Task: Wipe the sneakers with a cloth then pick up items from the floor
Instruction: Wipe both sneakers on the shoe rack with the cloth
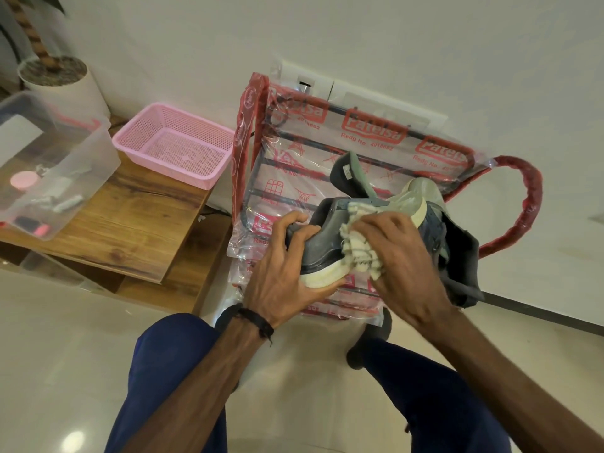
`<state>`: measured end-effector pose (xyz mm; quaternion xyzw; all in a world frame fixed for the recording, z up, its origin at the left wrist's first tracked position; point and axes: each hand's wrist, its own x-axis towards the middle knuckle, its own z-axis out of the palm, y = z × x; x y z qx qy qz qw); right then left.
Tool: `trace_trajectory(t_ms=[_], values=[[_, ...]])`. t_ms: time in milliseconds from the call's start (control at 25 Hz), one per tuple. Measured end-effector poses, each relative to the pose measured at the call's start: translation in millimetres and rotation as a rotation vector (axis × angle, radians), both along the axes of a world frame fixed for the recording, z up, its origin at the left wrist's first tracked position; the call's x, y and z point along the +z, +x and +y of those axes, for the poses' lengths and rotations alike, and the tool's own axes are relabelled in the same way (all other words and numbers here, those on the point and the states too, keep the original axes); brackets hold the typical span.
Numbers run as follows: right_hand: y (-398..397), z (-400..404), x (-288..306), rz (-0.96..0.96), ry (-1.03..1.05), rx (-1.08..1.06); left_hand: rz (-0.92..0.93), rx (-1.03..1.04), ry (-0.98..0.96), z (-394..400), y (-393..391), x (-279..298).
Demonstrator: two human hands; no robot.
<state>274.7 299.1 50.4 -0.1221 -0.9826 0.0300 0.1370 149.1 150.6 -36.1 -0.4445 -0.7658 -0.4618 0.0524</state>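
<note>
left hand [287,273]: clamped on the heel end of the sneaker [330,246], fingers curled over the upper, thumb under the sole.
right hand [402,253]: presses the cream cloth [356,250] against the sneaker's side, fingers bent over it.
sneaker location: held in the air above the plastic-wrapped rack [294,152], over the person's knees.
second sneaker [421,204]: sits just behind the first, partly covered.
risk: grip is at one end only; a hard wipe could likely twist the shoe loose onto the rack.
risk 2: the loose cloth edge may snag on the laces.
hidden: toe end sits under cloth and hand; floor items not in view; clear bin [55,168] contents blurred.
</note>
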Motion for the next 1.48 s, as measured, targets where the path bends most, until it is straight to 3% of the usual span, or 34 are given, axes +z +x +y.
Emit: trace_trajectory(t_ms=[160, 360, 560, 640, 720, 840, 1000, 1160, 1320, 1480], values=[[10.6, -25.8, -8.7, -0.008, 0.007, 0.179, -0.046, -0.023, -0.003, -2.2, -0.8, 0.4], [2.1, 2.3, -11.8, 0.047, -0.021, -0.045, 0.058, 0.021, -0.024, 1.5, 1.5, -3.2], [18.0, -33.7, -9.0, 0.052, -0.078, 0.126, 0.131, 0.037, -0.050, 3.2, 1.4, -7.3], [22.3, -38.7, -11.1, 0.045, -0.007, 0.194, 0.154, 0.055, -0.060, 2.0, 1.8, -6.5], [19.7, -22.6, -14.5, 0.031, 0.051, 0.129, 0.175, 0.080, -0.070, 2.8, -0.5, -3.7], [9.6, 0.0, -10.7, 0.063, -0.037, -0.072, 0.206, 0.054, -0.042, 4.6, -0.7, -4.1], [21.5, -29.1, -16.3, 0.056, -0.003, 0.169, 0.225, -0.015, -0.004, 3.2, -1.4, -5.9], [16.5, -7.2, -15.1, 0.105, -0.094, -0.044, 0.287, 0.009, -0.039, 5.4, 0.4, -4.7], [19.5, -34.2, -22.7, 0.089, -0.027, 0.159, 0.257, 0.016, -0.029, 1.3, -1.8, -7.8], [7.7, -6.6, -15.2, 0.118, -0.079, -0.078, 0.276, 0.053, -0.005, 4.6, -0.4, -4.1]])
